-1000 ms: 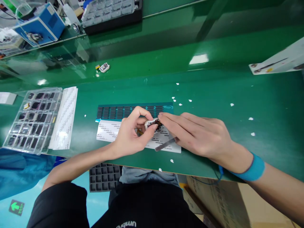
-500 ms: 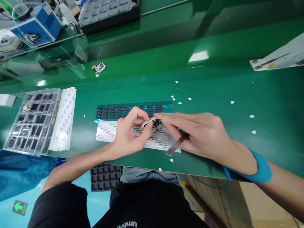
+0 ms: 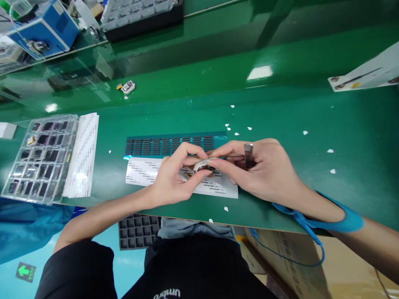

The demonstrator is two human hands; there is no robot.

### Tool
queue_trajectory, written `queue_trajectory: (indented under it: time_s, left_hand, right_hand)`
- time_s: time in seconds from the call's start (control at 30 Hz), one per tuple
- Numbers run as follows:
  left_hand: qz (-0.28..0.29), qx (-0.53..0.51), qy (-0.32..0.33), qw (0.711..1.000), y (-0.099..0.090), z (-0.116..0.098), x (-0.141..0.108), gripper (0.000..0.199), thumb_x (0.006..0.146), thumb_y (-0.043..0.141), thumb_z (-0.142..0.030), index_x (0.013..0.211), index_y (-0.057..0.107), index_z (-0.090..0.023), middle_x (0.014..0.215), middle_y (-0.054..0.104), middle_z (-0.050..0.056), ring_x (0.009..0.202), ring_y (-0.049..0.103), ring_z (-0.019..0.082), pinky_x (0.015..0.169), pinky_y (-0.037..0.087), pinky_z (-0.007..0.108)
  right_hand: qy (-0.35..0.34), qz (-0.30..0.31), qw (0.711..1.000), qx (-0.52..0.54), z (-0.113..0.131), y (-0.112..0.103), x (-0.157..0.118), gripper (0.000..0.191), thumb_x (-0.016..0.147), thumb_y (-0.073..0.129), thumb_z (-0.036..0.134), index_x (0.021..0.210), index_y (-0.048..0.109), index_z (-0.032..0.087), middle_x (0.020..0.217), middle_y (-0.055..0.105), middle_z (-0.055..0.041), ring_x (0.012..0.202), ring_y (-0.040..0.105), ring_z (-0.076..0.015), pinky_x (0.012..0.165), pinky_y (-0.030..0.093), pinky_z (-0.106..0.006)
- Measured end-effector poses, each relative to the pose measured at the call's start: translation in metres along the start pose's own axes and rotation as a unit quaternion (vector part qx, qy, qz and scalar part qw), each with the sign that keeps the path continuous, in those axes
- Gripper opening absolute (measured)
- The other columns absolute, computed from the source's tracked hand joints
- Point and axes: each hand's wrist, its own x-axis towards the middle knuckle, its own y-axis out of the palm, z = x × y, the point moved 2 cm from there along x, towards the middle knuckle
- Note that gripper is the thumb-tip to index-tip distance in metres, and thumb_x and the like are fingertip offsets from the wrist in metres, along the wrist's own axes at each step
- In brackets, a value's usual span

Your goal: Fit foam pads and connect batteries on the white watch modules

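In the head view my left hand (image 3: 174, 176) pinches a small white device housing (image 3: 200, 165) between thumb and fingers. Dark electronic parts show inside it. My right hand (image 3: 268, 172) presses thumb and forefinger against the right end of the same housing. Tucked in the right palm are metal tweezers (image 3: 248, 154), their blunt end pointing up and their tips hidden by the fingers. Beneath the hands lie a white printed backing sheet (image 3: 141, 172) and a blue-green sheet with rows of dark strips (image 3: 156, 145).
At left stand a clear compartment tray (image 3: 40, 158) of small dark parts and white paper strips (image 3: 82, 158). Another white device (image 3: 128, 87) rests farther back. Small white stickers (image 3: 249, 128) dot the green bench (image 3: 280, 112). A blue strap (image 3: 339, 220) circles my right wrist.
My right hand has turned, swinging the tweezers' blunt end from pointing down to pointing up. Its thumb now meets the housing, which has shifted slightly right and tilted.
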Motion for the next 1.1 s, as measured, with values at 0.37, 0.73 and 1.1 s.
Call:
queue_trajectory:
  time_s: [0.37, 0.73, 1.1]
  left_hand:
    - [0.003, -0.247, -0.190, 0.950, -0.008, -0.016, 0.010, 0.046, 0.092, 0.094, -0.052, 0.114, 0.078, -0.015, 0.098, 0.088, 0.007, 0.083, 0.089, 0.025, 0.067, 0.073, 0.028]
    - [0.025, -0.243, -0.200, 0.949, -0.007, -0.015, 0.012, 0.030, 0.095, 0.091, -0.038, 0.105, 0.076, -0.015, 0.081, 0.081, 0.002, 0.066, 0.081, 0.016, 0.061, 0.069, 0.023]
    - [0.037, -0.150, -0.249, 0.956, 0.003, 0.000, 0.009, 0.026, 0.095, 0.084, -0.034, 0.103, 0.069, -0.015, 0.075, 0.072, -0.004, 0.066, 0.072, 0.010, 0.086, 0.073, 0.029]
  right_hand:
    - [-0.069, -0.173, 0.982, 0.029, -0.016, -0.035, 0.015, 0.069, 0.122, 0.036, 0.055, 0.075, 0.073, 0.021, 0.085, 0.076, -0.0132, 0.080, 0.072, -0.0241, 0.067, 0.057, -0.038]
    - [0.007, -0.240, 0.971, -0.020, -0.015, -0.046, 0.024, 0.032, 0.109, 0.078, 0.050, 0.095, 0.081, 0.022, 0.089, 0.080, -0.0069, 0.077, 0.073, -0.0183, 0.068, 0.061, -0.035]
    - [0.068, 0.300, 0.951, 0.019, -0.036, -0.048, 0.026, 0.059, 0.114, 0.057, 0.065, 0.089, 0.086, 0.021, 0.087, 0.081, -0.0039, 0.069, 0.071, -0.0137, 0.062, 0.050, -0.029]
